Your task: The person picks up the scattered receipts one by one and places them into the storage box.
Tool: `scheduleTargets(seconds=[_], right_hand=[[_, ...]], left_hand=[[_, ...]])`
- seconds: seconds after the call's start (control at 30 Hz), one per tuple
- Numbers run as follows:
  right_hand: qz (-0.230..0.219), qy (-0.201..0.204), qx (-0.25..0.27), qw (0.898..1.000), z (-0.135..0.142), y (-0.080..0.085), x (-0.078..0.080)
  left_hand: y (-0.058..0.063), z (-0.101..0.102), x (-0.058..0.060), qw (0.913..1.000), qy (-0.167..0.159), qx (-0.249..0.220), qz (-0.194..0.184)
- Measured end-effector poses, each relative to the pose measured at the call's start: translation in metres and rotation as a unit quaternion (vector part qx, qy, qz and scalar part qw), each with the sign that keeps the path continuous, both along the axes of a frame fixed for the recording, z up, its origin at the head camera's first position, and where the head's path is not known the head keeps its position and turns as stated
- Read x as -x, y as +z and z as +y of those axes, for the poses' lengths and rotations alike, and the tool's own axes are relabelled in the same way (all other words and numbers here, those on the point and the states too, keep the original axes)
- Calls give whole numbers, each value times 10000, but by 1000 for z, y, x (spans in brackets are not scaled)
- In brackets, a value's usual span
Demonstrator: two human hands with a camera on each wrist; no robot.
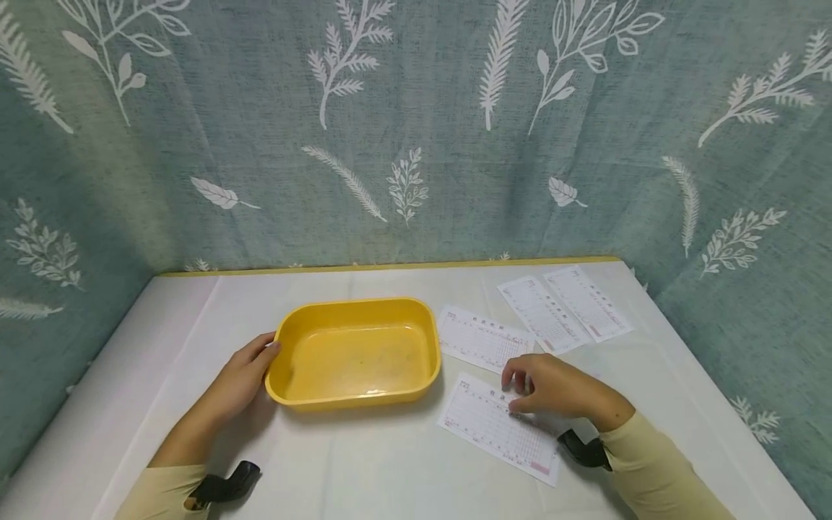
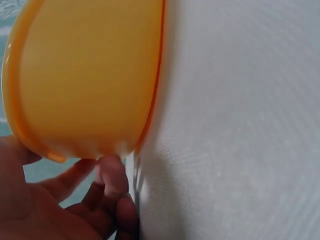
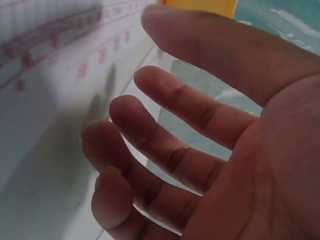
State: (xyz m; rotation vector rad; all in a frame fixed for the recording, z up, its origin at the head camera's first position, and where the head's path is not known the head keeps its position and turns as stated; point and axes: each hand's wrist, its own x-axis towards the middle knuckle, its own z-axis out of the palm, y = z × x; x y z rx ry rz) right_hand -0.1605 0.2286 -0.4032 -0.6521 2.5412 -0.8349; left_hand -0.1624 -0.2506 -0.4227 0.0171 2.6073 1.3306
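A yellow plastic tub stands on the white table, its inside bare. My left hand grips its left end; in the left wrist view the thumb lies at the rim and the fingers bend against the outer wall. Over the nearest printed paper form hovers my right hand, loosely curved. Its palm and spread fingers hold nothing in the right wrist view. Just beyond that hand lies a second form, its left edge close to the tub.
Two more printed forms lie side by side at the back right of the table. Green leaf-patterned cloth closes off the back and both sides. Each wrist carries a black camera mount.
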Motion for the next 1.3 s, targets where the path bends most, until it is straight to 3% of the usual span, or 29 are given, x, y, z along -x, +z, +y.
scheduleTargets(seconds=[0.3,1.13,1.3], right_hand=[[8,188,-191,9996,-5,-12,1],[38,128,-261,9996,-6,-18,-3],[220,179,-246,9993,-6,-18,-1]], left_hand=[[-12,-9,2,9983,-445,-367,-88],[-16,-2,-2,9991,-314,-271,-60],[-15,-2,-1,9994,-280,-210,-83]])
